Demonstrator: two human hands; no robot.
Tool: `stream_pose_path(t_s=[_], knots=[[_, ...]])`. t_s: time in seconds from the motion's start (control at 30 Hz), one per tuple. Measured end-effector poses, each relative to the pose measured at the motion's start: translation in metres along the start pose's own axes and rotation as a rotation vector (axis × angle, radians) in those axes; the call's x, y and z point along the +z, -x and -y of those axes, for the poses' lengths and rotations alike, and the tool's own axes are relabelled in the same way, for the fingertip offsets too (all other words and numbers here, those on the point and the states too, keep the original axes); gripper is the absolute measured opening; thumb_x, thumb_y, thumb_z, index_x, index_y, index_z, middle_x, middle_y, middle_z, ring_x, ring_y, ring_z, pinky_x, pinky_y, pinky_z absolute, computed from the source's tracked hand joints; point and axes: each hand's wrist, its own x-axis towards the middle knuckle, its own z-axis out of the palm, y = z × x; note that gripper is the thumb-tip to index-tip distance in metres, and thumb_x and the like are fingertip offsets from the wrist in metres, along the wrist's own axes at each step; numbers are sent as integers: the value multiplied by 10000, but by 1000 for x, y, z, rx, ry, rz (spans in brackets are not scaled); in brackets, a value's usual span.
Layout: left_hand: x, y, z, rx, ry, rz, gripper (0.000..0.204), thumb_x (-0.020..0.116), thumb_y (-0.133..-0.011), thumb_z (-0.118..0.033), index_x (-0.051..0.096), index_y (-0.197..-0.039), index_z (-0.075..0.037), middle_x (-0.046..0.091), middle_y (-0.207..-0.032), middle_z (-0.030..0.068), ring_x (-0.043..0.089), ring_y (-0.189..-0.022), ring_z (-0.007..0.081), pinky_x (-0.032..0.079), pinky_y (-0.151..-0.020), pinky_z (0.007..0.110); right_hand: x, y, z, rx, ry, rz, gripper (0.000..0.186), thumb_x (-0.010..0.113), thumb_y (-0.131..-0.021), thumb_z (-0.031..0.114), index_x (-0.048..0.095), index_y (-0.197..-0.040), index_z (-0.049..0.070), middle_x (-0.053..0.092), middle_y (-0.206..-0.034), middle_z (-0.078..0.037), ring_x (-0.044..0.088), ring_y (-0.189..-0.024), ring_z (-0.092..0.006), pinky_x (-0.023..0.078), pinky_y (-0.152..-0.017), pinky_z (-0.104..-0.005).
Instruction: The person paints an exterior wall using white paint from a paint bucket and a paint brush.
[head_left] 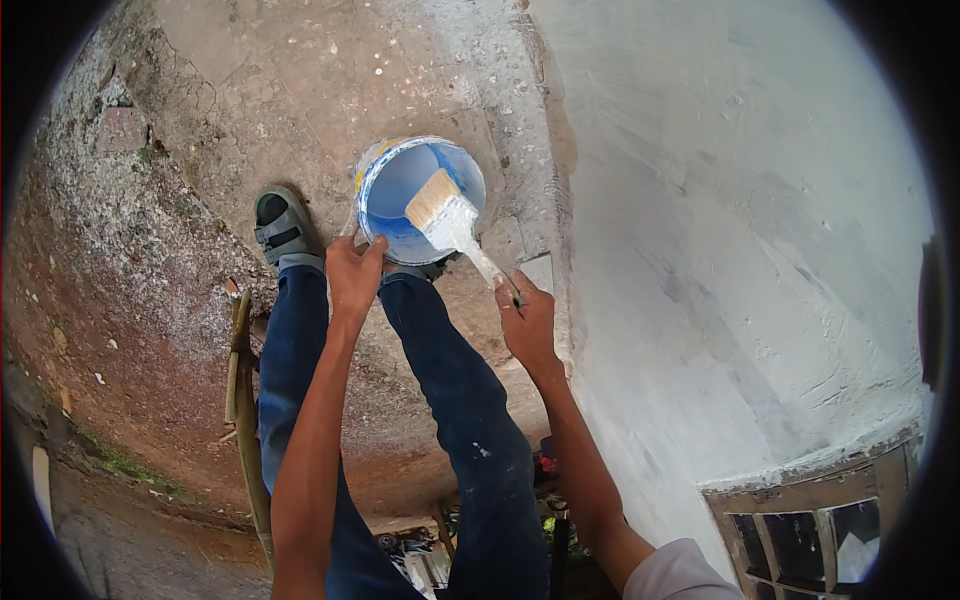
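Your left hand (pixel 355 272) pinches the paint bucket (pixel 385 182) at its rim, likely steadying it | your right hand (pixel 529 320) grips the flat paintbrush (pixel 456 226) over it (presumably catching drips)

left hand (pixel 354 275) pinching | right hand (pixel 528 318) clenched | forearms (pixel 318 430) stretched forward

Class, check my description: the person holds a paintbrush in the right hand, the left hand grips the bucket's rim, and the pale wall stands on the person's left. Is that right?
Not quite: the pale wall stands on the person's right, as the head view shows. The right hand does hold the paintbrush, and the left hand grips the rim of the bucket.
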Motion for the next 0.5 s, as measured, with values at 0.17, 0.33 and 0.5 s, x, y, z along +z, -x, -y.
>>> stream_pose_path(t_s=[0.17, 0.33, 0.5], knots=[[1, 7, -8, 41, -105, 16, 279, 574, -828, 0, 539, -1041, 176, 645, -754, 149, 648, -603, 175, 574, -515, 285, 49, -54, 12, -222, 546, -31, 180, 568, -882, 177, 573, -793, 21, 608, -585, -124, 614, -501, -252, 466, -461, -366], [-4, 6, -5, 125, -217, 13, 235, 607, -817, -27, 578, -955, 161, 642, -666, 135, 628, -551, 150, 519, -466, 274, 95, -84, 21, -113, 649, -93, 156, 565, -838, 130, 596, -779, -12, 640, -634, -157, 665, -586, -288, 514, -509, -361], [-8, 8, -5, 151, -308, 39, 189, 637, -805, -53, 611, -849, 129, 616, -556, 121, 599, -495, 129, 447, -421, 274, 123, -85, 22, -221, 559, 49, 119, 566, -753, 58, 645, -744, -31, 646, -690, -205, 674, -655, -311, 527, -564, -381]])
